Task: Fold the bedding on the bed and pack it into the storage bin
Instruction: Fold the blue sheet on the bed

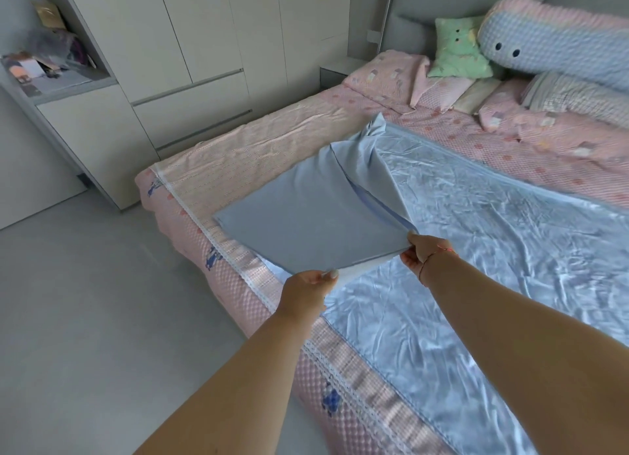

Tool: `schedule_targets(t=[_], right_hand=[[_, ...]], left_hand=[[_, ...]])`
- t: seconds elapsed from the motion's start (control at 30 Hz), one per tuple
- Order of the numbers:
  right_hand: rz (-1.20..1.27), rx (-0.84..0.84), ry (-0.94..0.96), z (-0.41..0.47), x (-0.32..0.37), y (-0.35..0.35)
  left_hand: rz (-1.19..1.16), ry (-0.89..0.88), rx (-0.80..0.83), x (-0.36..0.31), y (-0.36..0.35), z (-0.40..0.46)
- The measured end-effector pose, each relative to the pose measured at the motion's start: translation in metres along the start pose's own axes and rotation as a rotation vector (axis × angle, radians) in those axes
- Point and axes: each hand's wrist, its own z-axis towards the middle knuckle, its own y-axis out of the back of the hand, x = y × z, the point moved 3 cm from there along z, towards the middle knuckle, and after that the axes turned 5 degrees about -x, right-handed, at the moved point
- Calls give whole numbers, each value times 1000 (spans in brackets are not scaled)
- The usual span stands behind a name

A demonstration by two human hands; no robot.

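1. The bed [258, 155] is covered by a pink quilted spread, and it carries all the bedding in view; no storage bin is seen.
2. The blue sheet [493, 223] is spread over the near half of the bed, shiny side up, with its near left corner part lifted and turned back so that the matte underside [299, 216] faces up.
3. The raised flap is held by two points along its near edge, well apart, and it is kept fairly taut between them.
4. The left hand [308, 293] is closed on the edge, fingers curled and pinching the cloth.
5. The right hand [423, 253] appears to pinch the other point likewise, though its fingers are mostly hidden under the fabric.
6. For a clean fold, the edge is best kept level and taut, carried across until the borders line up, laid down, then smoothed flat before release.
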Motion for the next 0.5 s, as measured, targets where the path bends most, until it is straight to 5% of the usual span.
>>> schedule_targets(t=[0.5], right_hand=[[-117,153,-74,30,-5,170]], left_hand=[[39,89,-250,42,-144,-132]])
